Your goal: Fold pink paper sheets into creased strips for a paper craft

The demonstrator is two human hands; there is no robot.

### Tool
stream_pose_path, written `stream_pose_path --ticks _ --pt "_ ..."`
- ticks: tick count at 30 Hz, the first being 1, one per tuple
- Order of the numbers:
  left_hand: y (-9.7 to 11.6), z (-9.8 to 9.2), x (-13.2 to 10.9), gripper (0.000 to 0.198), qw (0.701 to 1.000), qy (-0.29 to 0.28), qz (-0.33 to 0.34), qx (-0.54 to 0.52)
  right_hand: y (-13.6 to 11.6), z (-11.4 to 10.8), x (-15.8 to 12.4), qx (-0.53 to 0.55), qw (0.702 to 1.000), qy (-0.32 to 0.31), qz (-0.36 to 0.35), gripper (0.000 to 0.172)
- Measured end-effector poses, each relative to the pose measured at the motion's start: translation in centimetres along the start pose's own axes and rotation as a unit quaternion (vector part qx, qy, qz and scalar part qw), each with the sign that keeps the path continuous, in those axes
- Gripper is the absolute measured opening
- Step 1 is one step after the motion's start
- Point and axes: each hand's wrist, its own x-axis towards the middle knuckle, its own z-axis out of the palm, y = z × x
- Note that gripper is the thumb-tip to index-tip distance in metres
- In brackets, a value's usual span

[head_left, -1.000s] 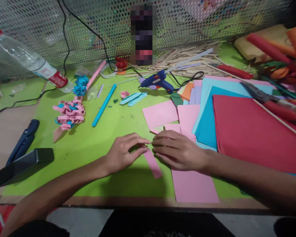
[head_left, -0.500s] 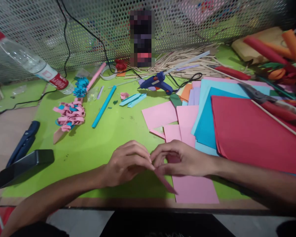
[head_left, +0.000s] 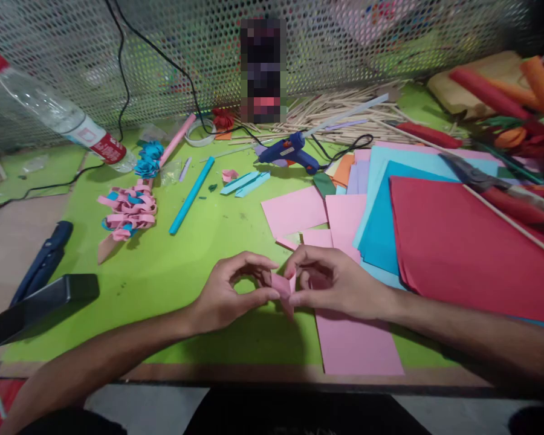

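A bottle [head_left: 49, 115] lies tipped on the counter [head_left: 185, 260], far left of the glue gun [head_left: 290, 151]. Nearer the person than the gun and left of it lies one curled pink-and-blue paper chain [head_left: 129, 208], probably set aside out of the way. Between the chain and the gun lies one blue tube [head_left: 191, 194], slanted.

Straight toward the person from the gun, the two hands meet over the counter. The left hand [head_left: 226, 293] pinches the left end of a pink strip [head_left: 283, 284] with thumb and forefinger, its other fingers curled loosely. The right hand [head_left: 335, 284] pinches the other end the same way. The strip is bent between them and lifted just off the counter, likely so that both ends can be turned against each other into a fold. Each hand has hold of nothing else.

Four pink sheets show: three [head_left: 294, 208] between the gun and the hands, and one [head_left: 358, 338] under the right wrist, seemingly kept close as stock for more strips.

Right of the gun lies a fanned stack of paper with one red sheet [head_left: 462, 241] on top, blue ones [head_left: 381, 229] peeking out beneath. One pair of scissors [head_left: 494, 181] rests on the stack, handy to the right hand. Behind the gun lies a heap of wooden sticks [head_left: 340, 115], too many to count.
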Motion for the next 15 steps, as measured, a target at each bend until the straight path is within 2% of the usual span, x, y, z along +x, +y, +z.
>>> stream_pose_path --ticks 3,5,9,13,15 --pt "0.26 -0.04 0.04 0.033 1.0 0.008 -0.019 0.017 0.04 -0.11 -0.05 -0.01 1.0 0.028 0.009 0.033" --pt "0.39 -0.04 0.0 0.024 0.999 0.014 -0.01 0.036 -0.04 -0.2 -0.1 -0.029 0.999 0.036 0.01 0.033" --pt "0.37 -0.01 -0.24 0.017 0.998 0.046 -0.038 0.02 -0.4 -0.21 -0.23 -0.073 0.996 0.013 0.044 0.033" --pt "0.0 0.01 -0.05 0.032 0.995 0.036 -0.09 0.014 -0.36 -0.02 -0.21 -0.091 0.994 0.018 0.052 0.032" --pt "-0.19 0.06 0.28 0.053 0.995 0.046 -0.076 0.054 -0.25 0.06 -0.17 -0.133 0.99 0.043 0.035 0.045"
